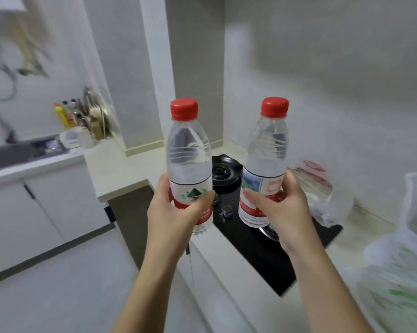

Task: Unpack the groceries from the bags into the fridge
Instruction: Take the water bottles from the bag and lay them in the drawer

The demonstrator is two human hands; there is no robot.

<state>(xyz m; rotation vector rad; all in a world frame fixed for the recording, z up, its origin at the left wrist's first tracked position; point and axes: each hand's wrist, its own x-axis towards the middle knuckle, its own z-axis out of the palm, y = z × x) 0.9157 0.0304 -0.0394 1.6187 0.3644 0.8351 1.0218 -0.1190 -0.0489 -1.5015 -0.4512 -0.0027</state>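
Over the hob's front edge: I held two water bottles upright, side by side and apart, neither resting on the counter [121, 169].
Left hand [176, 212]: fingers and thumb were wrapped round the label band of the left bottle [188, 155].
Right hand [277, 212]: it grasped the right bottle [267, 152] the same way, low on the body.
Bottle contents: clear liquid filled both, and both red caps were on.
Clear bag [322, 193]: it lay at the far right corner of the hob [262, 248], with a red-and-white pack showing inside; the rest was unclear.
White-and-green bag [394, 272]: it sat at the counter's near right edge, contents too blurred to name.
Fridge: not in view.
Risk, door: with both hands full, I judged that opening the fridge would force a one-handed juggle and might drop a bottle.
Risk, slip: the low grips left the tall tops free to tip.
Risk, hob: a dropped bottle could strike the dark hob surface below.
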